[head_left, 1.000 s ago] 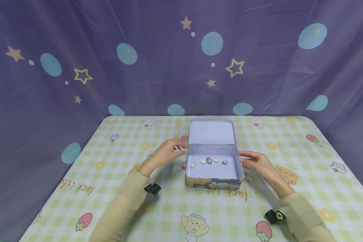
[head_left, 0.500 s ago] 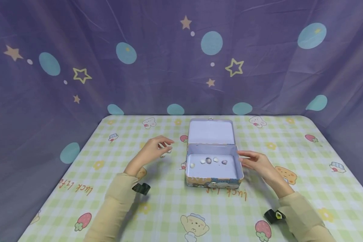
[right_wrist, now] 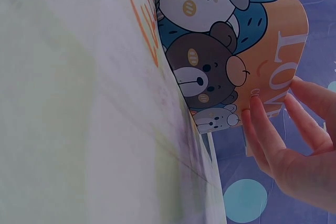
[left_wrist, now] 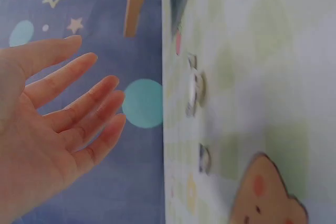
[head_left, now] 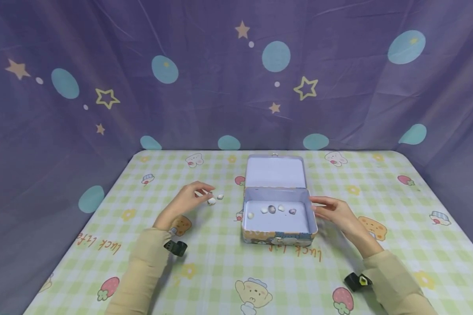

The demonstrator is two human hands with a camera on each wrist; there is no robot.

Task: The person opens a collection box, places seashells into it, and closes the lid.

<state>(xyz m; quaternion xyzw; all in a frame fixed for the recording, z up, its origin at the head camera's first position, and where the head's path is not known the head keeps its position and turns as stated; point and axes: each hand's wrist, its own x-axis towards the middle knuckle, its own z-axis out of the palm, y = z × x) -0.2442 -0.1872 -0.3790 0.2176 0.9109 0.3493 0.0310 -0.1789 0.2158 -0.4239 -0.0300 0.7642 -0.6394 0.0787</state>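
A rectangular tin box point(head_left: 277, 237), its lid point(head_left: 276, 172) raised at the back, has several small shells point(head_left: 272, 209) spread over its white floor. My right hand point(head_left: 336, 213) rests with extended fingers against the box's right side. In the right wrist view those fingertips touch the orange wall printed with cartoon bears point(right_wrist: 202, 72). My left hand point(head_left: 185, 199) is left of the box, fingers loosely spread and holding nothing. By its fingertips, small whitish shells point(head_left: 211, 201) lie on the tablecloth; the left wrist view shows such shells point(left_wrist: 196, 87) beside the relaxed hand point(left_wrist: 58, 114).
A green-and-white checked tablecloth point(head_left: 220, 271) with printed cartoons covers the table. Behind it hangs a purple curtain point(head_left: 205, 113) with stars and teal dots. Each wrist carries a small black camera, such as the left one point(head_left: 176, 248).
My left hand has moved left from the box's left side to the loose shells, which now show beside its fingertips. The right hand and the box have stayed put.
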